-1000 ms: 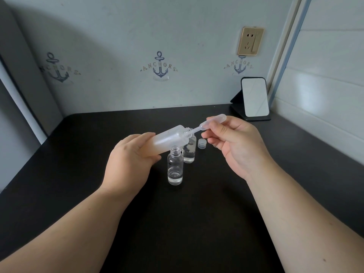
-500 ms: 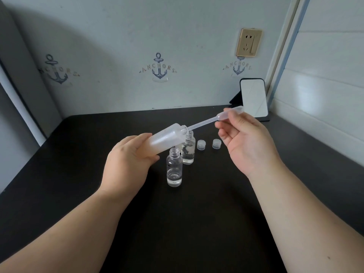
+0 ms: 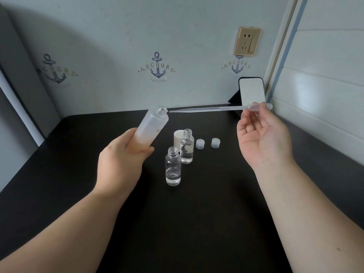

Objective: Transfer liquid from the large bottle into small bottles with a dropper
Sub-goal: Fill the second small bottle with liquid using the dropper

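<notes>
Left hand (image 3: 122,162) grips the large bottle (image 3: 152,128) round its lower body, fingers and thumb curled, back of hand toward camera. Bottle is lifted off the table (image 3: 78,174), tilted, open threaded mouth pointing toward 1 o'clock. Left forearm comes in from 7 o'clock, wrist about straight.

Right hand (image 3: 264,138) is raised at 3 o'clock of the bottle mouth, palm facing left and partly up, wrist bent back a bit. Thumb and first fingers pinch the bulb end of the dropper (image 3: 216,109); the other fingers curl loosely over the palm. Dropper lies near horizontal, tip pointing to 9 o'clock, just beside the bottle mouth and outside it; cannot tell if it touches the rim. Liquid level in the dropper stem: cannot tell. Right forearm enters from 5 o'clock.

Below, on the table between the hands, two small bottles stand upright, uncapped. The near small bottle (image 3: 173,167) has a little clear liquid at the bottom. The far small bottle (image 3: 187,146) sits at 1 o'clock of it, close by, also with clear liquid. A white cap (image 3: 178,137) stands behind the far one, partly hidden. Two small ribbed caps (image 3: 200,144) (image 3: 215,143) lie at 3 o'clock of the far bottle, side by side, apart.

A mirror on a stand (image 3: 251,91) sits at the back of the table, at 12 o'clock of the right hand.
</notes>
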`<move>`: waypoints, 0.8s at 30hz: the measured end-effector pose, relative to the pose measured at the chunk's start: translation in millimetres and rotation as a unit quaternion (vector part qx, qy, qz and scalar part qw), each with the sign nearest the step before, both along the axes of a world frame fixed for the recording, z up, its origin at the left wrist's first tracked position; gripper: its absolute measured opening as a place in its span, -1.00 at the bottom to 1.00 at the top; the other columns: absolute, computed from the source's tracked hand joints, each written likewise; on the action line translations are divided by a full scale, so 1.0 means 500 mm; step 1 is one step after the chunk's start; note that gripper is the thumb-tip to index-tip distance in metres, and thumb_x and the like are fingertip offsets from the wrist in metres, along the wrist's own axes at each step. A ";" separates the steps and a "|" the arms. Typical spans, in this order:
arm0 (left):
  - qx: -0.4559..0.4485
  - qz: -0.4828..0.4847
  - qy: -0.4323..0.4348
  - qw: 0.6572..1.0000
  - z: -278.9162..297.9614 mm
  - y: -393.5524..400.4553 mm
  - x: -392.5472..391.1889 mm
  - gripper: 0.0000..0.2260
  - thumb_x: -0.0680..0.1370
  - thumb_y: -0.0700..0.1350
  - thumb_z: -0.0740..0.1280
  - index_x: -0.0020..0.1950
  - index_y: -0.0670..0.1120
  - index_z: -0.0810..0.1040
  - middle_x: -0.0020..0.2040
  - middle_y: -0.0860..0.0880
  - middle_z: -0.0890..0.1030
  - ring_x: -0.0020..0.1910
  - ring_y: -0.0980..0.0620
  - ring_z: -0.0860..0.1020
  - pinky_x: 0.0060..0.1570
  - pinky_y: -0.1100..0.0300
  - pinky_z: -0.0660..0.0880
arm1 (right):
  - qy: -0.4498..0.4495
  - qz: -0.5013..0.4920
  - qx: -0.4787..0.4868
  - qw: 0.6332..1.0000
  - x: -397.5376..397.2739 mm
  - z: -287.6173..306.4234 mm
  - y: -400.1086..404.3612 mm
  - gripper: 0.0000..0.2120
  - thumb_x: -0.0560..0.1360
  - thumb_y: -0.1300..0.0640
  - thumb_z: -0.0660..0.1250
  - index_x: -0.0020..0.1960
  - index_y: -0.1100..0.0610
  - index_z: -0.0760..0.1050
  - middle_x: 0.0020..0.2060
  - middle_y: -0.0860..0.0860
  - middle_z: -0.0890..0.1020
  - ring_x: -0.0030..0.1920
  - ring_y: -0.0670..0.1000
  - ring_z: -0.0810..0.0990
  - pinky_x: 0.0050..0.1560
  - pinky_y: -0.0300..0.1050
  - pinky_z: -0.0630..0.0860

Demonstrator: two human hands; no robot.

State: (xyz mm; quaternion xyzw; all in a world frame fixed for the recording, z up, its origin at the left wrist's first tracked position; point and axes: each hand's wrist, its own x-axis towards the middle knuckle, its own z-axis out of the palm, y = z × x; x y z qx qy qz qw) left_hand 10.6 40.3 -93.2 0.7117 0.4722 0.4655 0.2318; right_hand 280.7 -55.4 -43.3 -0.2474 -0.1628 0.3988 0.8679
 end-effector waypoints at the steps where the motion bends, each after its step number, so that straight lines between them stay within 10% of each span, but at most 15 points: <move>1: -0.003 -0.003 -0.004 1.000 0.002 -0.001 0.001 -0.74 0.48 0.05 0.49 0.01 0.39 0.52 -0.07 0.33 0.58 -0.07 0.32 0.52 -0.21 0.23 0.41 | 0.007 -0.002 -0.001 1.000 0.000 0.001 -0.001 -0.79 0.55 0.19 0.43 -0.23 0.23 0.69 -0.20 0.04 0.72 -0.18 0.01 0.70 -0.19 -0.19 0.58; 24: -0.074 0.002 -0.011 0.997 0.004 0.001 0.012 -0.59 0.46 0.15 0.51 0.24 0.17 0.48 -0.08 0.33 0.53 -0.10 0.35 0.52 -0.22 0.40 0.35 | -0.031 0.010 -0.026 0.999 -0.007 0.003 0.002 -0.78 0.54 0.18 0.41 -0.26 0.19 0.66 -0.28 0.02 0.65 -0.36 -0.04 0.56 -0.31 -0.23 0.48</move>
